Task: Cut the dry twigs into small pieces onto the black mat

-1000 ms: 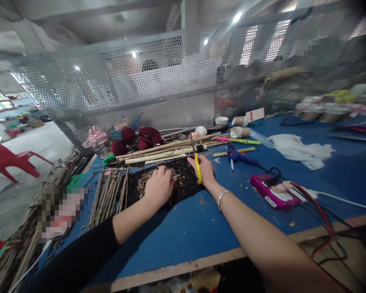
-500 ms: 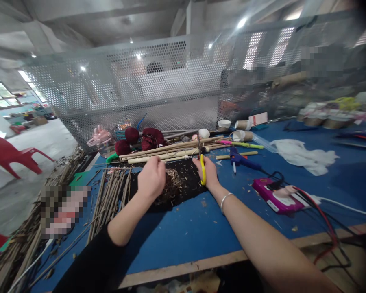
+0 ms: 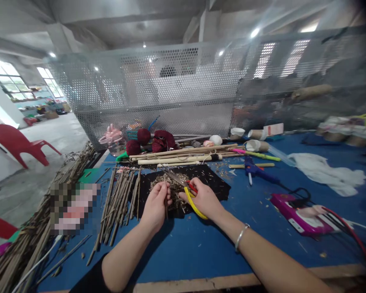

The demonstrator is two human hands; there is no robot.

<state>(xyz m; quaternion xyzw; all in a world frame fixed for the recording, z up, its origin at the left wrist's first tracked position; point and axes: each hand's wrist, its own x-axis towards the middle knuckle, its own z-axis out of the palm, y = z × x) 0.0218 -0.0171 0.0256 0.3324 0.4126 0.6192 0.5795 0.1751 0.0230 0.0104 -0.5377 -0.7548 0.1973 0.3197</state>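
Note:
My left hand is closed, pinching a thin twig held upright. My right hand grips scissors with yellow and red handles. Their blades point up and left, beside the top of the twig; whether they touch it I cannot tell. Below both hands lies a black cloth with a pile of brown and pale plant clippings. A bundle of cut twigs rests just left of my left hand.
Long pale sticks and dark red yarn balls lie behind the cloth. To the right are a blue glue gun, a magenta power strip with cables, and white cloth. More long twigs line the left edge.
My right hand has moved left and down toward my left hand, and the scissors have swung from upright to pointing left. The twig now shows in my left fingers. The view has shifted slightly.

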